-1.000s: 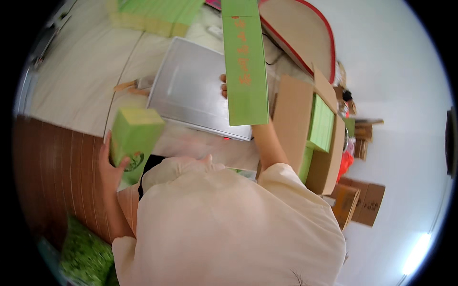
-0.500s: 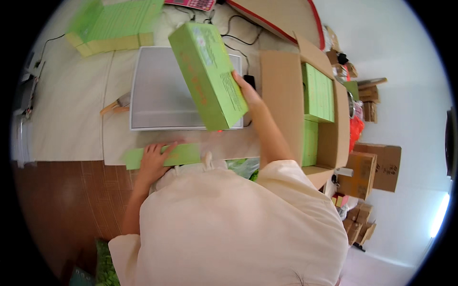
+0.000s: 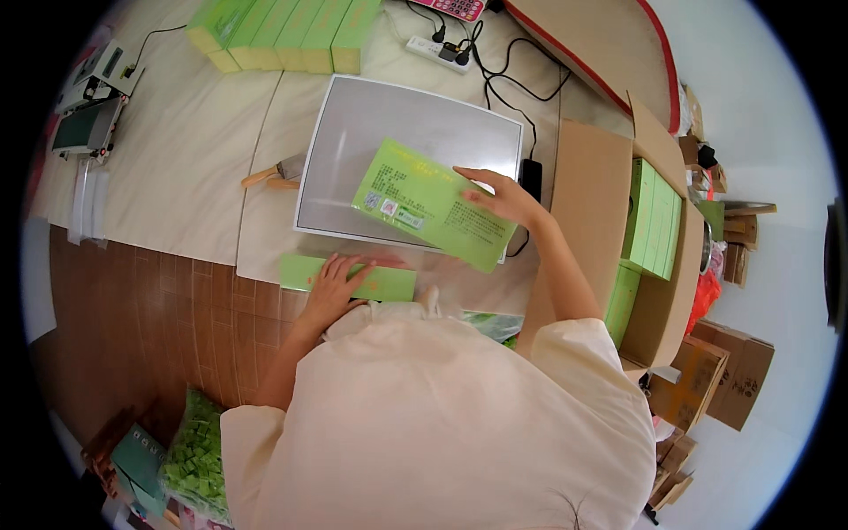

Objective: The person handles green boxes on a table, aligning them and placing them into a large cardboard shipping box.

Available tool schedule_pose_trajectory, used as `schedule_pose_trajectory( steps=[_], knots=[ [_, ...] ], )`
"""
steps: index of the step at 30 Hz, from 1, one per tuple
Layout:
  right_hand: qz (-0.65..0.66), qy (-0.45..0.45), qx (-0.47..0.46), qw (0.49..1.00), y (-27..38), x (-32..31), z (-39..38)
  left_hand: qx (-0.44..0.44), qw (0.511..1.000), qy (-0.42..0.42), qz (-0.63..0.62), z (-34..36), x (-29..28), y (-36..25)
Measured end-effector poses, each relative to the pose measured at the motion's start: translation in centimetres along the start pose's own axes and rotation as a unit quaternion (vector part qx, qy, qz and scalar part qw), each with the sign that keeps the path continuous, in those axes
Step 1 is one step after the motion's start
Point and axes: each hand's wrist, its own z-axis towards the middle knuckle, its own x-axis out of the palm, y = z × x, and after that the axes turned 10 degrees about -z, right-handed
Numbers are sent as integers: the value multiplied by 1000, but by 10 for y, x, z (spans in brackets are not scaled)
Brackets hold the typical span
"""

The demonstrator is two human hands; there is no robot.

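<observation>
My right hand grips a green printed box by its upper right edge, thumb and forefinger apart. The box is slanted, its broad face of small print turned up, over a grey flat panel with a white rim. Whether it touches the panel I cannot tell. At the table's near edge, my left hand lies with spread fingers on a second, narrow-looking green box, close against my shirt.
Several green boxes stand in a row at the back left. An open carton with more green boxes is at right. A scraper-like tool, power strip and black cables surround the panel. A bag of green packets sits lower left.
My right hand has lowered the green box and turned its broad printed face up. My left hand stays on the other box. The whole view has shifted.
</observation>
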Motion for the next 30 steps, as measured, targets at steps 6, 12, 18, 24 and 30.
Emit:
schedule_pose_trajectory(
  steps=[6, 12, 18, 24, 30],
  knots=[
    [-304, -201, -72, 928, 31, 61, -18, -99, 987, -98, -78, -20, -12, 2],
    [-337, -230, -99, 908, 37, 65, 7, -249, 924, -262, -126, -46, -13, 13],
    [-355, -279, -143, 881, 48, 47, 78, -277, 879, -365, -134, -49, -9, 14],
    [-382, -327, -167, 848, 45, 27, 145, -266, 857, -420, -138, -44, -11, 2],
    [-391, -361, -144, 834, 41, 21, 173, -264, 873, -384, -143, -49, -10, -25]
  ],
)
